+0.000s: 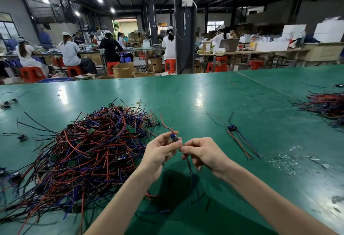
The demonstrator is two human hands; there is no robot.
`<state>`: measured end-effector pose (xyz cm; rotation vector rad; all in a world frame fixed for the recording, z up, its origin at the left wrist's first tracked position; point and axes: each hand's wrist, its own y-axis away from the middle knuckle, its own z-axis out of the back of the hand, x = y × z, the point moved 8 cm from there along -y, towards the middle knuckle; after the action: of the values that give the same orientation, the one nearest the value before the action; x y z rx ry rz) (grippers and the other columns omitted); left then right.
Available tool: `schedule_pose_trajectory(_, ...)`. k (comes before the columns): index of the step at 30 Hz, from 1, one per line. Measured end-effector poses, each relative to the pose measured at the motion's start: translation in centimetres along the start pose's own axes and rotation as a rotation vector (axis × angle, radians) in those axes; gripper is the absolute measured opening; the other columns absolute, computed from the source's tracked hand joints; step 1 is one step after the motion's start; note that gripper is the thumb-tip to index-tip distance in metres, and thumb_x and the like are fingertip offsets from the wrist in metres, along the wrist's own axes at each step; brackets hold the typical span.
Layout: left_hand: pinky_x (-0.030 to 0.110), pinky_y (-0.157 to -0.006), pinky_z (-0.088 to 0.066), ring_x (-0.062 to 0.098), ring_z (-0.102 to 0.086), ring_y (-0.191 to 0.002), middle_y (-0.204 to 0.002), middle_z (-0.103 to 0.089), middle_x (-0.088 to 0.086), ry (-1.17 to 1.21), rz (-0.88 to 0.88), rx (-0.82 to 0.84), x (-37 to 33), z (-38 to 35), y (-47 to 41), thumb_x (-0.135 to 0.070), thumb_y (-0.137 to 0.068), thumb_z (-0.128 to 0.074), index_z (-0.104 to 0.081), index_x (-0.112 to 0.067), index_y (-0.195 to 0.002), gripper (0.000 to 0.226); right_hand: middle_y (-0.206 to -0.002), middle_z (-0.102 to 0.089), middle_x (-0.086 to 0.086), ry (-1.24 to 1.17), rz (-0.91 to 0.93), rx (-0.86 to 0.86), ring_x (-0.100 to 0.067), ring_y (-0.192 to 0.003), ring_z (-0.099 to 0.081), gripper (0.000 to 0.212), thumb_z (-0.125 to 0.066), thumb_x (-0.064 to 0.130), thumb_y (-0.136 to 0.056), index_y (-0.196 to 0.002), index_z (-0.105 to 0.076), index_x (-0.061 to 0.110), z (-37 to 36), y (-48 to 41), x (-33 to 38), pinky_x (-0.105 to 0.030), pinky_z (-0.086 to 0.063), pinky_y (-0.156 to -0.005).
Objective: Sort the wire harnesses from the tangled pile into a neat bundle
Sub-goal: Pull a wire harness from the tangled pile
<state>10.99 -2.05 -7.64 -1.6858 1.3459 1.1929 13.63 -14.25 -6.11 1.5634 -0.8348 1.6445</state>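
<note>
Head view: my left hand [158,151] pinches the harness [174,138] module; right hand [202,153] pinches its wires, hanging toward 6 o'clock; tangled pile [89,151] at 9, nearer left.

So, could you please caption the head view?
One wire harness held by the left hand and right hand over the green table, beside the tangled pile.

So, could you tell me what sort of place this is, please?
Most likely an electronics assembly workshop: a tangled pile of red, black and blue wire harnesses lies on the long green worktable, and seated workers in white caps work in rows behind.
</note>
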Motion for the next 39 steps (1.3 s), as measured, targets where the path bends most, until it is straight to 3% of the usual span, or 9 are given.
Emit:
schedule_pose_trajectory(3,0.028,-0.080,-0.049,0.015,-0.066,-0.080,-0.094,-0.072,0.007,-0.020,0.049,0.056,0.8,-0.5,0.0,-0.011,-0.065,-0.075,-0.064,-0.017,-0.108,0.045,-0.062,-0.063,-0.007,-0.026,0.012,-0.064,-0.006,-0.032,-0.040,0.011,-0.063,0.002,-0.086,-0.076,-0.064,0.004,1.2,-0.4,0.8,-0.016,-0.032,-0.031)
schedule_pose_trajectory(7,0.026,-0.092,-0.047,0.015,-0.065,-0.083,-0.093,-0.071,0.008,-0.235,0.004,0.034,2.3,-1.0,0.1,-0.008,-0.082,-0.069,-0.058,-0.013,-0.115,0.036,-0.055,-0.064,-0.004,-0.086,0.049,-0.175,-0.005,-0.031,-0.040,0.010,-0.062,-0.002,-0.085,-0.075,-0.062,0.000,5.0,-1.8,3.3,-0.015,-0.033,-0.031)
schedule_pose_trajectory(10,0.010,-0.079,-0.046,0.006,-0.062,-0.082,-0.091,-0.067,-0.001,-0.450,-0.078,0.068,3.0,-1.8,0.0,-0.007,-0.085,-0.067,-0.059,-0.011,-0.116,0.033,-0.054,-0.064,-0.003,-0.098,0.114,-0.302,-0.004,-0.032,-0.042,0.009,-0.062,-0.002,-0.085,-0.077,-0.063,0.001,9.8,-2.9,5.7,-0.016,-0.035,-0.032)
schedule_pose_trajectory(12,0.013,-0.079,-0.045,0.005,-0.060,-0.081,-0.087,-0.066,-0.004,-0.544,-0.115,0.096,3.1,-2.1,-0.1,-0.007,-0.086,-0.067,-0.059,-0.011,-0.116,0.032,-0.055,-0.064,-0.002,-0.083,0.124,-0.395,-0.004,-0.034,-0.043,0.007,-0.063,0.000,-0.085,-0.079,-0.064,0.002,13.7,-3.6,6.7,-0.015,-0.037,-0.034)
schedule_pose_trajectory(18,0.033,-0.094,-0.047,0.019,-0.063,-0.095,-0.086,-0.066,-0.001,-0.531,-0.109,0.104,3.1,-2.0,0.0,-0.004,-0.087,-0.063,-0.059,-0.020,-0.104,0.024,-0.046,-0.055,-0.006,0.104,-0.255,-0.542,-0.003,-0.029,-0.038,0.018,-0.060,-0.006,-0.084,-0.067,-0.057,0.000,23.0,-4.9,1.0,-0.011,-0.034,-0.032)
schedule_pose_trajectory(24,0.029,-0.092,-0.047,0.012,-0.062,-0.089,-0.087,-0.069,-0.003,-0.537,-0.110,0.104,3.3,-2.0,-0.1,0.001,-0.088,-0.058,-0.058,-0.020,-0.104,0.026,-0.035,-0.049,-0.005,0.405,-0.450,-0.581,-0.008,-0.024,-0.033,0.021,-0.065,-0.008,-0.079,-0.061,-0.057,-0.003,26.2,-4.2,-3.9,-0.012,-0.030,-0.029)
schedule_pose_trajectory(31,0.025,-0.087,-0.047,0.009,-0.063,-0.087,-0.087,-0.070,-0.004,-0.540,-0.110,0.101,3.3,-1.8,-0.2,0.003,-0.088,-0.056,-0.058,-0.019,-0.104,0.027,-0.065,-0.064,-0.010,0.745,-0.338,-0.542,-0.018,-0.051,-0.050,0.005,-0.071,0.004,-0.077,-0.076,-0.070,0.009,25.2,-5.0,-3.4,-0.021,-0.039,-0.043)
schedule_pose_trajectory(36,0.023,-0.083,-0.047,0.006,-0.062,-0.082,-0.085,-0.070,-0.004,-0.533,-0.116,0.081,3.2,-1.7,0.0,0.003,-0.088,-0.055,-0.060,-0.019,-0.103,0.027,-0.100,-0.068,-0.012,0.932,-0.335,-0.588,-0.030,-0.095,-0.061,0.013,-0.073,0.022,-0.079,-0.090,-0.071,0.016,24.8,-5.6,-2.8,-0.033,-0.051,-0.082)
schedule_pose_trajectory(39,0.022,-0.081,-0.047,0.006,-0.061,-0.080,-0.083,-0.071,-0.006,-0.541,-0.113,0.070,3.2,-1.6,0.1,0.002,-0.088,-0.055,-0.060,-0.020,-0.103,0.026,-0.106,-0.066,-0.013,0.973,-0.362,-0.543,-0.032,-0.097,-0.060,0.017,-0.070,0.022,-0.080,-0.096,-0.068,0.018,23.8,-5.9,-2.7,-0.034,-0.050,-0.084)
